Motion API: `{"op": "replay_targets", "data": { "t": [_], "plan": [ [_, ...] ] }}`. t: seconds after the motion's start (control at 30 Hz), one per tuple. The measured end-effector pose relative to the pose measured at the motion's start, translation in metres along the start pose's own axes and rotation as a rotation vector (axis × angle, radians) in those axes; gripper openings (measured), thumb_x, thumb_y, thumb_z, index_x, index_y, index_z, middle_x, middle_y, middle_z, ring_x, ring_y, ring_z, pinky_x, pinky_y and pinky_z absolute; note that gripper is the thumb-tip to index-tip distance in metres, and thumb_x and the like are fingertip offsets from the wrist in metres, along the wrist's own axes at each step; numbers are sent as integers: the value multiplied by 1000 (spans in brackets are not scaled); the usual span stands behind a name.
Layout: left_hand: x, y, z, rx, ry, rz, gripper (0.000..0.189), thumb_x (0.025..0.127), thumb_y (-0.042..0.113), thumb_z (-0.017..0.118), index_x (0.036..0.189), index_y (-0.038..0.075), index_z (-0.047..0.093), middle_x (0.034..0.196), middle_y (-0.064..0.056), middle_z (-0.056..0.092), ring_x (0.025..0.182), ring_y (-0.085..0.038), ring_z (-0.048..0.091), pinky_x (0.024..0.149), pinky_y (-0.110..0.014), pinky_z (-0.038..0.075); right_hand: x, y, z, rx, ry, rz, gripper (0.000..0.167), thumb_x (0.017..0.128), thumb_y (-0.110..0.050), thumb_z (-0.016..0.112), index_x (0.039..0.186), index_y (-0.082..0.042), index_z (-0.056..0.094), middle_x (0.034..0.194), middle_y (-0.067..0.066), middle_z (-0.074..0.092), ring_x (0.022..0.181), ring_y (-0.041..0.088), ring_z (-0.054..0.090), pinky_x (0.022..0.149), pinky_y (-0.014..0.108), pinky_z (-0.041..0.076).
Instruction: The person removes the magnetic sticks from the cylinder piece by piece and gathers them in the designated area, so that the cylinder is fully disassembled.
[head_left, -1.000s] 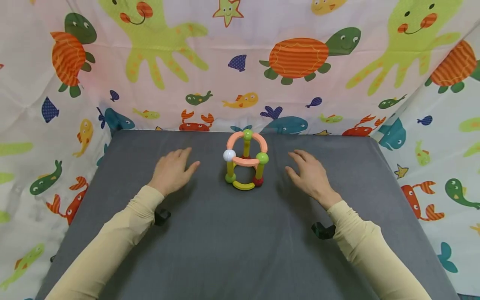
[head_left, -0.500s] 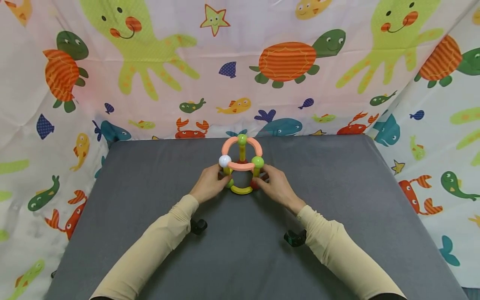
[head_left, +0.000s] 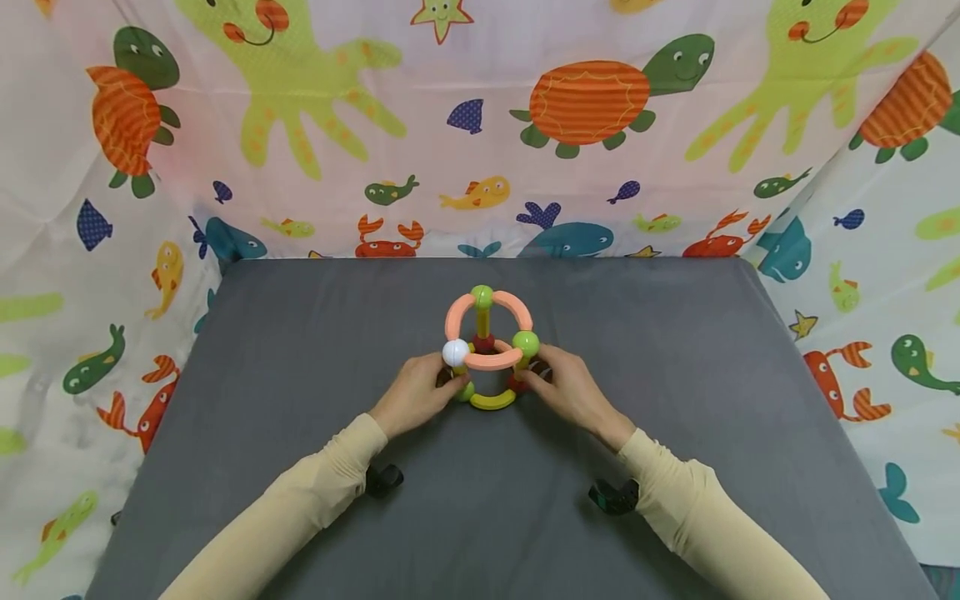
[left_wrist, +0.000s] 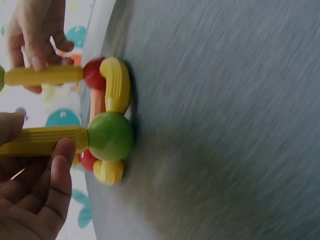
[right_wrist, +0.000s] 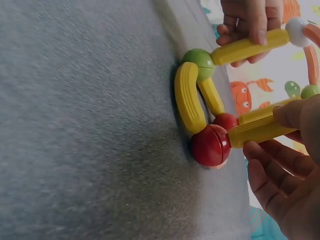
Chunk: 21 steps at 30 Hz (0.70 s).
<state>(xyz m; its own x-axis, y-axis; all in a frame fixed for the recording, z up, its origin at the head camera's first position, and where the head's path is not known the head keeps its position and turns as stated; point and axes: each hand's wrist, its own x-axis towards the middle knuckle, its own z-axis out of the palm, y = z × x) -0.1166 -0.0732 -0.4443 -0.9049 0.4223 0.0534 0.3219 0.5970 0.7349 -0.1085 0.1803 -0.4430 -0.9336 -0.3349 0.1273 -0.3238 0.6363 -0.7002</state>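
A ball-and-stick building toy (head_left: 492,362) stands upright on the grey table. Curved orange bars join a white ball (head_left: 455,352) and two green balls into its upper ring. Below, curved yellow bars and an orange one link red and green balls. My left hand (head_left: 414,393) pinches the front-left yellow stick (left_wrist: 45,140), just above a green ball (left_wrist: 111,136). On the other side, my right hand (head_left: 576,390) pinches the front-right yellow stick (right_wrist: 257,131), above a red ball (right_wrist: 211,145). The third upright stick (head_left: 483,322) is at the back, untouched.
Grey cloth covers the table (head_left: 480,517). A white curtain (head_left: 315,208) printed with sea animals hangs behind it and along both sides. Dark wrist devices (head_left: 615,497) sit under both cuffs.
Both hands were apart from the toy, one on each side, then came inward and took hold of its front sticks. The toy has since moved toward me from the table's back edge.
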Motion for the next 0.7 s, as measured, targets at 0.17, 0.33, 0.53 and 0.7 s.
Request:
{"op": "replay_targets", "data": {
  "t": [0.17,0.33,0.53,0.7],
  "plan": [
    [-11,8,14,36,42,85,16,88,22,74,90,9,65,70,-1,58,59,-7,48,54,-20,40,-6,2,-3,-22,25,-5,24,94,-20,67,116,-11,65,98,6,72,83,20,69,72,32,56],
    [-11,18,27,71,69,137,19,85,24,76,90,9,66,71,1,58,60,-6,48,55,-19,39,1,7,-5,-58,42,20,18,97,-22,62,111,-12,66,95,7,72,81,20,68,69,33,55],
    [-7,26,38,106,87,156,20,83,25,78,87,9,66,70,0,58,60,-8,50,55,-20,38,12,12,-7,-53,35,19,21,96,-20,63,113,-9,65,98,10,72,79,24,68,69,35,55],
    [-13,29,35,116,41,138,26,84,27,77,101,11,65,84,-3,64,69,-13,60,61,-21,45,12,11,-12,-44,32,36,28,98,-21,61,123,-8,63,106,12,70,87,26,68,74,37,56]
  ]
}}
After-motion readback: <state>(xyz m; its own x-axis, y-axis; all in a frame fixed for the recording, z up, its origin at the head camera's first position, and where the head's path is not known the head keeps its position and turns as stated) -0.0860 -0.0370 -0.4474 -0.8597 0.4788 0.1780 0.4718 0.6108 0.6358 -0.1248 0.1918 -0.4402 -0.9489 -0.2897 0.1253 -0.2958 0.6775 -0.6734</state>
